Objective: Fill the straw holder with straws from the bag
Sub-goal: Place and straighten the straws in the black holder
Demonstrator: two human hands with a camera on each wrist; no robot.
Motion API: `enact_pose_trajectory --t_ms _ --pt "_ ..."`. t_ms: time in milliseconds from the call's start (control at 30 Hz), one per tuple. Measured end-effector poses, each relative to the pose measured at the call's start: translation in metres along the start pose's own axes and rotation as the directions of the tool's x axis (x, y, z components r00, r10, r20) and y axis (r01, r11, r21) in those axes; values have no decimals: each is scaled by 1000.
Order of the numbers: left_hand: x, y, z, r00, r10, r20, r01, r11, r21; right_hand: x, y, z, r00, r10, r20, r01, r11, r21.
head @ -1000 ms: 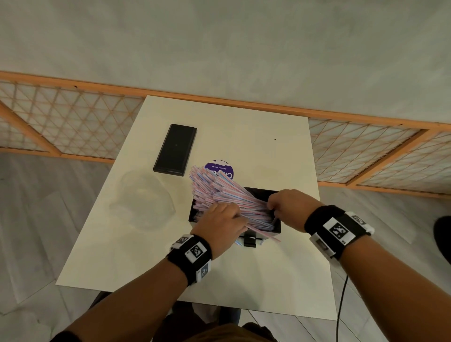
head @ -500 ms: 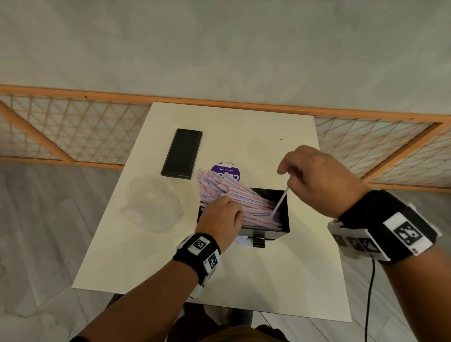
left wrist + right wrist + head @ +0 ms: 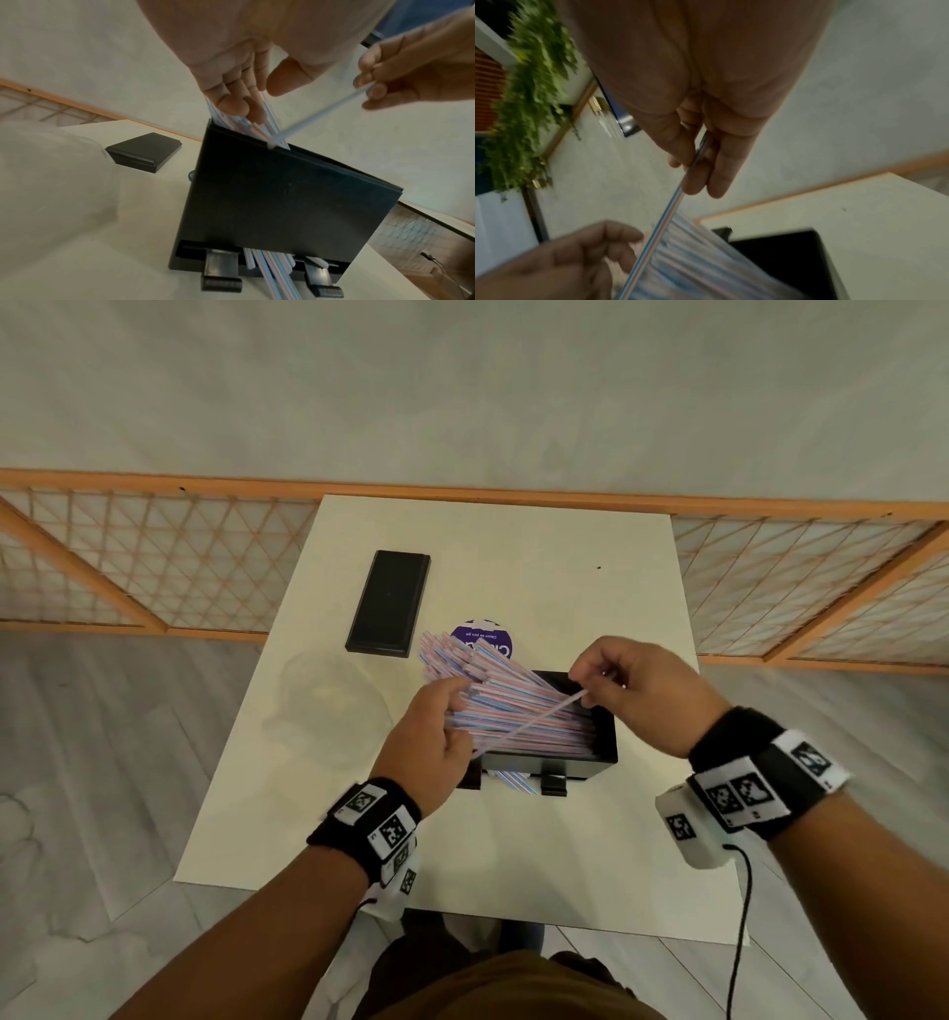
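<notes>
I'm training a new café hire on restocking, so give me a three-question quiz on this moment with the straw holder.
1. True or false: the right hand pinches a single straw.
2. What does the left hand rest on? A) the black lid B) the bundle of straws C) the purple sticker
3. Fill in: a few straws poke out of the ___ of the straw holder.

Key
1. True; it holds one end, raised above the holder.
2. B, the bundle of straws that leans out of the holder's open top.
3. Bottom front slot, seen from the left wrist.
</notes>
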State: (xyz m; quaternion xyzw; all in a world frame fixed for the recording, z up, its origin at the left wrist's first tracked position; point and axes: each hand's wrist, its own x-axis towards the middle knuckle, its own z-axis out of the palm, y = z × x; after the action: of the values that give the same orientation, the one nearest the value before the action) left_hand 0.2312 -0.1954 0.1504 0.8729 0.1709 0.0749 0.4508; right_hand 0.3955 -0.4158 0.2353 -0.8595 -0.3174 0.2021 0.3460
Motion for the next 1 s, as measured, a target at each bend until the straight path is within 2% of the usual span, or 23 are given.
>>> enact_pose_trajectory --t_ms 100,167,233,300,367,500,533,600,667,733,833,900,1000 --pt "1 -2 1 1000 -3 14 2 997 72 3 26 25 994 101 36 -96 987 -127" --pt "1 -3 3 995 70 74 -86 969 232 2 33 38 987 152 59 -137 969 -204" --pt "0 -3 6 975 170 143 -210 919 334 0 35 46 977 200 72 -186 967 -172" --pt "-2 -2 8 959 219 182 -271 897 349 0 33 48 965 248 89 -248 969 -14" --pt "-6 -1 9 961 223 163 -265 914 308 2 30 46 952 289 100 -303 934 189" --pt "-11 14 12 947 242 210 -282 941 187 13 24 42 908 417 -36 -316 740 594" --pt "-12 20 14 948 209 241 -243 963 120 16 23 43 885 457 -85 -295 693 657" --pt "-11 32 17 953 88 291 -72 995 -65 23 20 44 843 501 -197 -247 686 685" --pt "-8 39 21 948 -4 318 67 980 -185 27 17 47 817 505 -280 -222 723 655" --pt "-3 41 23 939 -13 343 77 982 -172 30 18 48 805 498 -323 -223 758 613" --pt "12 37 15 959 67 274 -85 995 55 30 24 47 827 436 -356 -246 849 467" --pt "23 28 8 960 176 216 -231 936 265 28 30 45 881 334 -336 -269 936 226" --pt "32 10 4 939 249 239 -336 818 467 23 28 45 948 195 -252 -224 970 -92"
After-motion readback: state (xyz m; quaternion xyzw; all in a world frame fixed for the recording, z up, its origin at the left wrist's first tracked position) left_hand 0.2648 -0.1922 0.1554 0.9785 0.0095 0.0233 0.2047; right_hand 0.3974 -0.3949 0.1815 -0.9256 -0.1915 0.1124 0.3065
